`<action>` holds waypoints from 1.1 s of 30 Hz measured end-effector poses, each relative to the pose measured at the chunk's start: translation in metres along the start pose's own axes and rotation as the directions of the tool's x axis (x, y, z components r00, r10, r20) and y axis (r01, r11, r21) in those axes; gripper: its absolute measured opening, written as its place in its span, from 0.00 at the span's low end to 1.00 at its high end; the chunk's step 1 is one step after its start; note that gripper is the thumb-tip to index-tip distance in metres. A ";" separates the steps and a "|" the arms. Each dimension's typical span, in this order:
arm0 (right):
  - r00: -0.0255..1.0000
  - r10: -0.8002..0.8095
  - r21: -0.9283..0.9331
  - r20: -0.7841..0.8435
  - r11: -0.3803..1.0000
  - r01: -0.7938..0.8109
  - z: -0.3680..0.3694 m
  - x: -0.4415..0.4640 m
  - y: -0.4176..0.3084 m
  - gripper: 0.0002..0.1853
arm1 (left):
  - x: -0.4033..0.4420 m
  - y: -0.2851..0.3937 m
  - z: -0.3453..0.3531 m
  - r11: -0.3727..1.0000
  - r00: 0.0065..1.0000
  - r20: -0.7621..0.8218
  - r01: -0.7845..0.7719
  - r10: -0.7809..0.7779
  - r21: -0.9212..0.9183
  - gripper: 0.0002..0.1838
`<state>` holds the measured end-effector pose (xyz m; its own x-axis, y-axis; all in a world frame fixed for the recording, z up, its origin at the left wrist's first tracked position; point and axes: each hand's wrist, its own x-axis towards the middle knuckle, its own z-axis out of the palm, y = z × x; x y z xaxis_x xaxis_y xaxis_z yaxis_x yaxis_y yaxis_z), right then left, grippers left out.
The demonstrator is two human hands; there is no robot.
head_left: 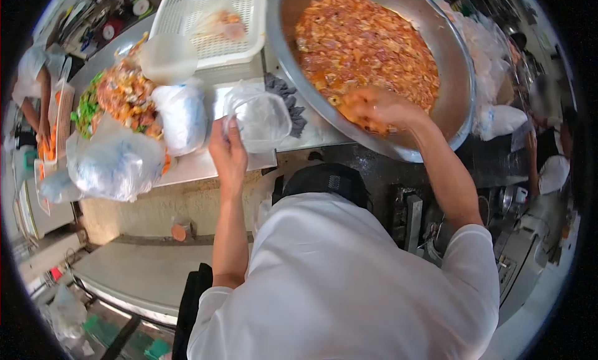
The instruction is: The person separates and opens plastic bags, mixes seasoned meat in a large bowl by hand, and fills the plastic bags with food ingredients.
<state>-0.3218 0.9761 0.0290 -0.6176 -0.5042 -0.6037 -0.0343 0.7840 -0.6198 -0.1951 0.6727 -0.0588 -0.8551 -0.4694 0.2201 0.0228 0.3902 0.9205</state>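
A large metal bowl (458, 86) holds a mass of chopped, red-orange marinated meat (367, 48). My right hand (374, 109) is inside the bowl at its near left side, sauce on its fingers, which curl round some of the meat. In my left hand (229, 145) is a clear plastic container (265, 118), gripped by its left edge over the metal table. The thumb lies on the container's side, and its inside looks see-through. A dark grey cloth (288, 101) lies between the container and the bowl.
White perforated basket (252, 52) with a bag in it stands behind. Left are filled plastic bags (115, 164), (180, 117) and a heap of mixed chopped food (128, 92). More plastic bags (483, 61) lie right of the bowl. Other people's arms (43, 104) show far left and right.
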 end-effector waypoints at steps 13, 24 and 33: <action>0.955 -0.285 0.459 -0.078 0.840 0.289 0.037 0.075 -0.103 0.19 | -0.007 -0.003 -0.017 0.991 0.991 0.010 0.135 -0.135 -0.022 0.16; 0.885 0.459 -0.196 0.079 0.877 -0.438 0.025 0.045 0.104 0.24 | -0.003 0.029 -0.011 0.832 0.929 0.112 0.366 -0.353 -0.416 0.12; 0.946 -0.161 -0.026 -0.282 0.987 0.160 0.001 0.056 0.155 0.14 | 0.002 0.032 -0.004 0.840 0.923 0.139 0.384 -0.359 -0.384 0.12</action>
<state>-0.3606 1.0694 -0.1015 -0.7999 -0.5012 -0.3301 -0.1533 0.7024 -0.6951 -0.1944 0.6812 -0.0278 -0.8696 -0.4630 -0.1719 -0.1107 -0.1564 0.9815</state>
